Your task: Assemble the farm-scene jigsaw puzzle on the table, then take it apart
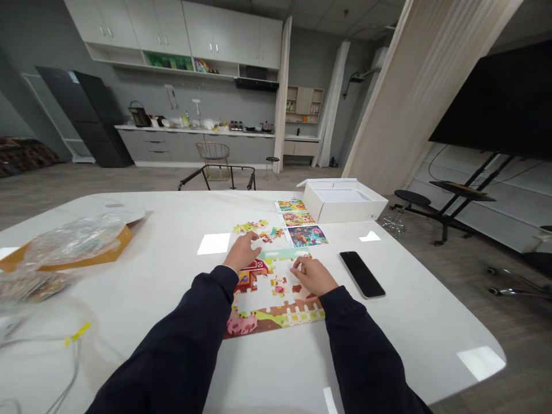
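Observation:
A partly assembled jigsaw puzzle (pixel 276 316) of a farm scene lies on the white table, its frame joined around a gap. Inside that gap sits a small cluster of joined pieces (pixel 280 286) with a cow face. My left hand (pixel 242 251) is over the puzzle's upper left edge, thumb and index finger apart, close to the loose puzzle pieces (pixel 271 234). At the puzzle's right side, my right hand (pixel 314 276) has its fingertips pinched together over the gap; whatever is between them is hidden. More loose yellow-green pieces (pixel 248 226) lie beyond my left hand.
Picture cards (pixel 299 218) lie behind the puzzle, beside an open white box (pixel 345 201). A black phone (pixel 361 274) rests to the right. Clear plastic packaging (pixel 81 236) over an orange sheet (pixel 116 247) and a cable (pixel 75 356) are at left.

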`<state>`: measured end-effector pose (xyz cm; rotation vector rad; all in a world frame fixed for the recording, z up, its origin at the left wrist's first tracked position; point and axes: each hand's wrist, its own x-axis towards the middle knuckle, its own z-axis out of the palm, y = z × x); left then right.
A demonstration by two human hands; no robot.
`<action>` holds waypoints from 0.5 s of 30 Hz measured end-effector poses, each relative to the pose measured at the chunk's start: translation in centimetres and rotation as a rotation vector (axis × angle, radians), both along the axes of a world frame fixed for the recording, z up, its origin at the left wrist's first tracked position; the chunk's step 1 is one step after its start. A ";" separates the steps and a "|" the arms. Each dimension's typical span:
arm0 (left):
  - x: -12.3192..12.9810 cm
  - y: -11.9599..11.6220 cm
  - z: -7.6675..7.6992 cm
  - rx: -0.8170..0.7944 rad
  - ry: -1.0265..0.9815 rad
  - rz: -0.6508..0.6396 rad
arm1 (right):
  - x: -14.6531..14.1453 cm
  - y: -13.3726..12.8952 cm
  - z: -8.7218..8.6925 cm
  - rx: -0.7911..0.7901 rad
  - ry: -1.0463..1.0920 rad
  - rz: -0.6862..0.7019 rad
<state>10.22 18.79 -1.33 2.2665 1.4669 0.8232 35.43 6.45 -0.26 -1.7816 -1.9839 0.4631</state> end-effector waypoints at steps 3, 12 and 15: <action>2.1 2.9 -1.0 -0.020 0.026 -0.013 | -0.1 -0.1 0.0 -0.021 -0.038 -0.025; 3.5 5.2 -0.7 0.026 0.046 -0.058 | -0.1 -0.3 0.0 0.013 -0.058 -0.035; 2.4 3.1 1.1 0.084 0.033 -0.156 | 0.0 -0.2 0.1 0.065 -0.017 -0.033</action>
